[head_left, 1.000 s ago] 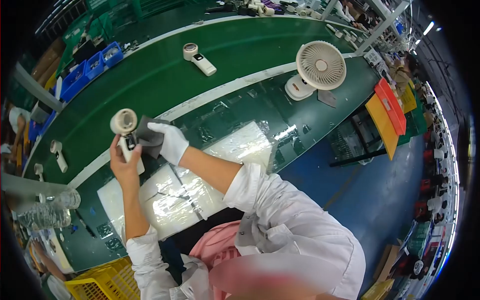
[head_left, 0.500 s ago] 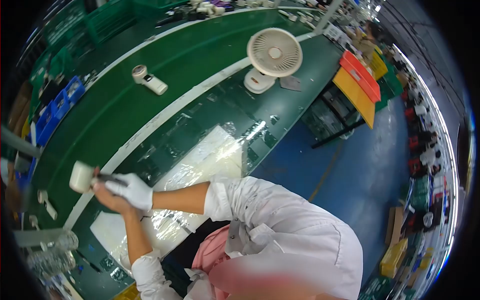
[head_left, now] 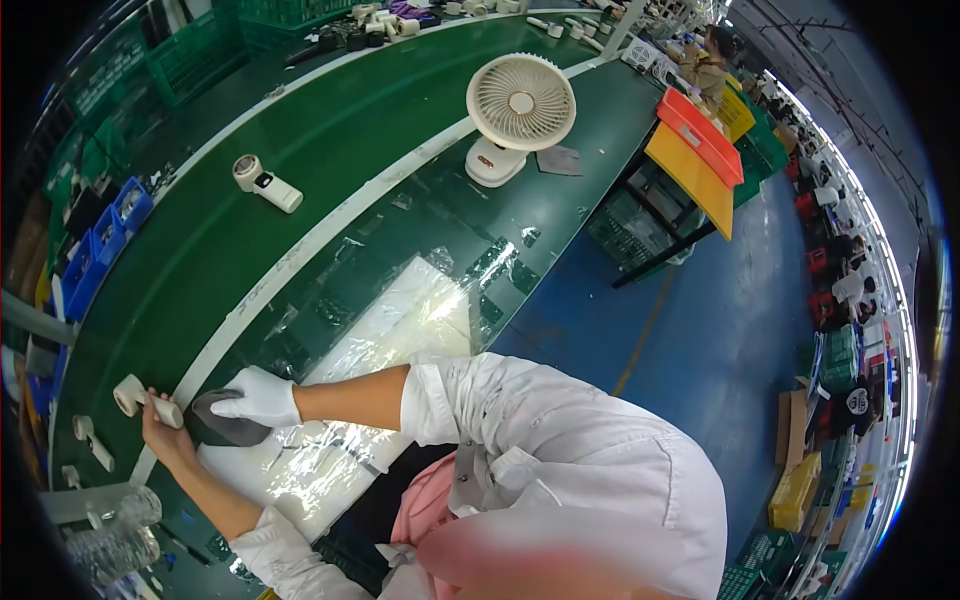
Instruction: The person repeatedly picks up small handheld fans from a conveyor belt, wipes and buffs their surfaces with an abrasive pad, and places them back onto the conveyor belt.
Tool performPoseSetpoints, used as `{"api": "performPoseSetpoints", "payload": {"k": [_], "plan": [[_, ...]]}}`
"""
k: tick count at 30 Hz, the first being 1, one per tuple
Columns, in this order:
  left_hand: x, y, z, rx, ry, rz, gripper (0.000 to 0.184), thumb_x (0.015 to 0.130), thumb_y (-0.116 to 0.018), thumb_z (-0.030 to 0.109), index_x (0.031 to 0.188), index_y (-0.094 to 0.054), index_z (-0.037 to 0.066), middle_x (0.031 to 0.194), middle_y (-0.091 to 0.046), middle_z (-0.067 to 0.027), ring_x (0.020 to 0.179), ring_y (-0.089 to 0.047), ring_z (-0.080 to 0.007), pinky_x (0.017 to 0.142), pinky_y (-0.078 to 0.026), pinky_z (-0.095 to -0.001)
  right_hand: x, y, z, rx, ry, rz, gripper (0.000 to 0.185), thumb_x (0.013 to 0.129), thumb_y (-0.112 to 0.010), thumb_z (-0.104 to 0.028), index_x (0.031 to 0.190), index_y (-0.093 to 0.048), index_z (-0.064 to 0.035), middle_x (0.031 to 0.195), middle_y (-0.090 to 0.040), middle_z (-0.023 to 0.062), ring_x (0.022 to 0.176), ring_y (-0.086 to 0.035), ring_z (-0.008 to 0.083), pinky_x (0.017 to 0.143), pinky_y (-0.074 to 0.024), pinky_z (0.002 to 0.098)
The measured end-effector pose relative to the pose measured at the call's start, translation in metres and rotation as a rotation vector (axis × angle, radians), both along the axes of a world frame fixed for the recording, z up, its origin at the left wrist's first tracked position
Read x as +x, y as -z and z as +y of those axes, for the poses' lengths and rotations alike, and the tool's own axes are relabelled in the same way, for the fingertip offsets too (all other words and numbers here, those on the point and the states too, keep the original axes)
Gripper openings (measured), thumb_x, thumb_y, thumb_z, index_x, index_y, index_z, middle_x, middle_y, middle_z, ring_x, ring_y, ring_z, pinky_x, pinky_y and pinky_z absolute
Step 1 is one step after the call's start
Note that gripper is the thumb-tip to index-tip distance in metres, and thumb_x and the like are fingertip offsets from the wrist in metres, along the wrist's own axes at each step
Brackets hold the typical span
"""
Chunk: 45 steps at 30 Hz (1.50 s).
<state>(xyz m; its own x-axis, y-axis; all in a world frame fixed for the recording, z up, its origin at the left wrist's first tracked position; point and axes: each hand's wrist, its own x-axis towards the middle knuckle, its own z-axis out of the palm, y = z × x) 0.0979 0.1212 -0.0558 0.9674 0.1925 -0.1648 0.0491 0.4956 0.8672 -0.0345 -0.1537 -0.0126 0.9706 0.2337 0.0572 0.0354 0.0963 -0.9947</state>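
My left hand [head_left: 168,440], bare, is closed around the handle of a small cream handheld fan [head_left: 130,394], whose round head points away to the left. Beside it, my right hand [head_left: 258,398] wears a white glove and grips a grey cloth [head_left: 232,418]. The cloth is a short distance from the fan. Under my forearms lies a white foam sheet [head_left: 400,318] covered with shiny clear film. Another cream handheld fan [head_left: 272,188] rests on the green conveyor belt [head_left: 330,130], and a further one [head_left: 92,442] lies at the far left.
A cream desk fan [head_left: 520,105] stands on the green table, with a grey cloth piece [head_left: 559,160] beside it. Blue bins [head_left: 95,250] line the far side of the belt. A red tray [head_left: 700,135] sits on a yellow-topped stand. Another person [head_left: 708,68] is at the back.
My hands have come apart: the left carries the handheld fan down and left, while the grey cloth in my right hand is now fully visible. The whole view has shifted slightly.
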Motion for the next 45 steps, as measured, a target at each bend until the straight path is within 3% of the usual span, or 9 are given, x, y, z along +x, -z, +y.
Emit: {"api": "performPoseSetpoints", "payload": {"k": [5, 14, 16, 19, 27, 31, 35, 42, 45], "plan": [[0.001, 0.01, 0.039, -0.254, 0.361, -0.168, 0.046, 0.102, -0.056, 0.006, 0.146, -0.043, 0.0, 0.13, -0.06, -0.0151, 0.104, -0.06, -0.0244, 0.086, -0.052, -0.0354, 0.013, 0.016, 0.003, 0.055, 0.047, -0.013, 0.037, 0.095, -0.068, -0.027, 0.111, -0.072, 0.0065, 0.09, -0.076, 0.013, 0.083, -0.064, 0.0104, 0.075, -0.0543, 0.0336], [0.002, 0.014, 0.026, -0.564, 0.373, -0.264, 0.066, 0.081, -0.059, -0.003, 0.145, -0.042, -0.004, 0.141, -0.05, -0.024, 0.125, -0.053, -0.0387, 0.099, -0.048, -0.046, 0.015, 0.011, -0.008, -0.1, 0.1, -0.035, 0.039, 0.094, -0.069, -0.03, 0.109, -0.073, 0.0058, 0.092, -0.077, 0.0127, 0.083, -0.066, 0.0114, 0.075, -0.0543, 0.0328], [-0.008, 0.004, 0.015, -0.647, 0.329, -0.283, 0.074, 0.073, -0.059, -0.002, 0.145, -0.042, -0.006, 0.142, -0.049, -0.0257, 0.129, -0.05, -0.0421, 0.104, -0.046, -0.0516, 0.015, 0.019, 0.003, 0.141, 0.148, -0.064, 0.041, 0.094, -0.07, -0.032, 0.107, -0.074, 0.0067, 0.09, -0.076, 0.0094, 0.082, -0.067, 0.0121, 0.074, -0.0546, 0.0329], [-0.016, 0.0, 0.008, -0.585, 0.276, -0.286, 0.07, 0.07, -0.058, -0.001, 0.139, -0.047, -0.004, 0.137, -0.055, -0.0259, 0.123, -0.057, -0.0454, 0.107, -0.046, -0.0588, 0.008, -0.006, -0.012, 0.083, 0.02, 0.134, 0.043, 0.094, -0.071, -0.031, 0.111, -0.072, 0.0081, 0.095, -0.076, 0.0087, 0.086, -0.067, 0.0114, 0.078, -0.0549, 0.0307], [-0.017, -0.009, -0.002, -0.498, 0.089, -0.262, 0.072, 0.07, -0.053, -0.006, 0.141, -0.045, -0.002, 0.128, -0.057, -0.0198, 0.111, -0.061, -0.0342, 0.083, -0.051, -0.0402, 0.012, 0.006, -0.01, 0.315, 0.039, 0.144, 0.04, 0.099, -0.069, -0.025, 0.123, -0.068, 0.0068, 0.107, -0.071, 0.0027, 0.095, -0.061, 0.0082, 0.086, -0.0502, 0.0261], [-0.016, -0.009, -0.004, -0.237, -0.085, -0.072, 0.03, 0.106, -0.052, 0.02, 0.125, -0.05, -0.003, 0.128, -0.066, -0.0251, 0.089, -0.068, -0.0244, 0.069, -0.054, -0.032, 0.01, 0.004, -0.011, 0.283, 0.026, 0.151, 0.039, 0.099, -0.069, -0.025, 0.121, -0.068, 0.0074, 0.106, -0.07, 0.0027, 0.094, -0.06, 0.0082, 0.086, -0.0503, 0.0261], [-0.021, -0.018, -0.017, -0.126, -0.134, -0.074, 0.032, 0.106, -0.051, 0.02, 0.127, -0.047, -0.004, 0.125, -0.067, -0.0268, 0.081, -0.07, -0.0268, 0.067, -0.059, -0.0384, 0.01, 0.002, -0.013, 0.298, 0.043, 0.125, 0.038, 0.099, -0.069, -0.025, 0.119, -0.069, 0.0076, 0.105, -0.071, 0.0029, 0.094, -0.06, 0.0084, 0.086, -0.0503, 0.026], [-0.03, -0.028, -0.046, 0.258, -0.206, -0.023, 0.049, 0.105, -0.054, 0.018, 0.145, -0.037, -0.003, 0.116, -0.07, -0.0231, 0.069, -0.067, -0.021, 0.059, -0.058, -0.033, 0.017, 0.008, -0.015, 0.436, 0.098, 0.223, 0.034, 0.097, -0.07, -0.021, 0.115, -0.07, 0.0066, 0.103, -0.071, 0.0043, 0.092, -0.064, 0.0105, 0.085, -0.0518, 0.0273], [-0.011, -0.027, -0.072, 0.418, -0.147, 0.058, 0.033, 0.098, -0.056, 0.01, 0.13, -0.06, 0.002, 0.101, -0.073, -0.0091, 0.064, -0.061, -0.0117, 0.053, -0.049, -0.0254, 0.026, 0.012, -0.016, 0.605, 0.164, 0.273, 0.03, 0.095, -0.072, -0.018, 0.113, -0.071, 0.0054, 0.102, -0.072, 0.0056, 0.09, -0.066, 0.0124, 0.082, -0.0536, 0.0284]]}}
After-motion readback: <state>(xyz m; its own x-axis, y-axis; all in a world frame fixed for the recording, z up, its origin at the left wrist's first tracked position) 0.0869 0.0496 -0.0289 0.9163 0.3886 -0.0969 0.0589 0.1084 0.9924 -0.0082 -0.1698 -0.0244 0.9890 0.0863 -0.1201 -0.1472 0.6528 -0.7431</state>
